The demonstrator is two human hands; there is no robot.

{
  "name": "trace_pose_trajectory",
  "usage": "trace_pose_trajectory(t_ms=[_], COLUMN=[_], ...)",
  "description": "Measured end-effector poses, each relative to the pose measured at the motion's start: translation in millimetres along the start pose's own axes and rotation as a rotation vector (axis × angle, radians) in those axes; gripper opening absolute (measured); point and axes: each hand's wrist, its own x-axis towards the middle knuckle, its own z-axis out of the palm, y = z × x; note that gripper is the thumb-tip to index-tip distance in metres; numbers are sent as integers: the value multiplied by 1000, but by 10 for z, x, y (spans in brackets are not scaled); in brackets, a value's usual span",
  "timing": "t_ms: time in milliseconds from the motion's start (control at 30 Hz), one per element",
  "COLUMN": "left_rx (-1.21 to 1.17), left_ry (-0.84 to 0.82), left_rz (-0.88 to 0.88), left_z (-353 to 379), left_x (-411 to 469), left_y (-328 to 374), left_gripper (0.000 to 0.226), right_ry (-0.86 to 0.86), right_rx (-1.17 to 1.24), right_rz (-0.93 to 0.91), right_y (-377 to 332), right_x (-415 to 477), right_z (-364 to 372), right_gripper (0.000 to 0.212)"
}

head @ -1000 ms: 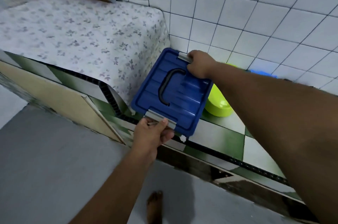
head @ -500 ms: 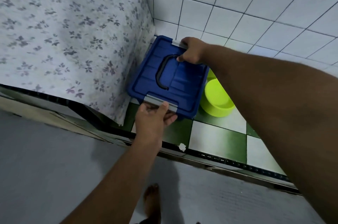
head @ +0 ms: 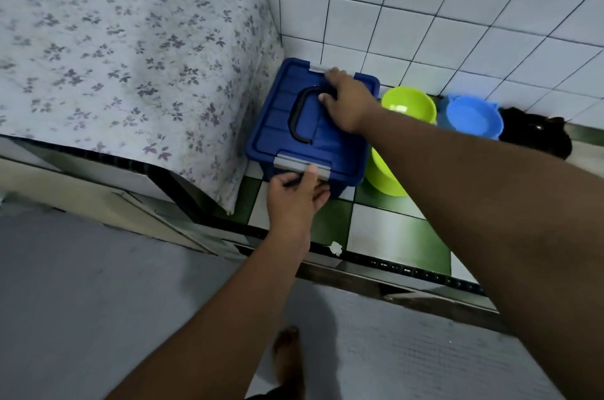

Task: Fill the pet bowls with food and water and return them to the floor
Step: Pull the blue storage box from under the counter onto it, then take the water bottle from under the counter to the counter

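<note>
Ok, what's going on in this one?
A person is working on a blue storage box that stands on the tiled ledge. The left hand pinches the near grey latch, thumb on top. The right hand rests on the lid, fingertips at the far latch. The lid is on. To the box's right sit two green bowls and a blue bowl; those whose insides show look empty. A black cat is just past the blue one.

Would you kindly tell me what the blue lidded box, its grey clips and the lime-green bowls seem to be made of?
The blue lidded box: moulded plastic, glossy, judging by its ribbed lid. The grey clips: probably matte plastic, possibly metal. The lime-green bowls: smooth glossy plastic, given uniform colour and sheen.
</note>
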Motion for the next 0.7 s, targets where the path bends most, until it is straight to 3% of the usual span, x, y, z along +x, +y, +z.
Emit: trace_pose_trajectory(t_ms=[100, 233, 367, 533, 700], left_rx=[120, 315, 612, 1067, 1243], left_ry=[19, -1, -156, -401, -441], left_rz=[22, 76, 104, -29, -109], left_z=[-58, -181, -476, -843, -1040], left_x=[-234, -769, -1339, -1577, -1134], left_y=[-131, -495, -1139, -1731, -2336], left_gripper=[30, 19, 12, 19, 35], right_ry=[111, 299, 413, 347, 107], right_rx=[80, 236, 346, 284, 414], right_rz=[-27, -109, -168, 22, 305], right_y=[96, 283, 667, 1296, 1824], right_x=[-457, -1556, -3072, -4390, -4553], right_z=[0, 114, 517, 1097, 1645], right_gripper=[55, 51, 43, 34, 38])
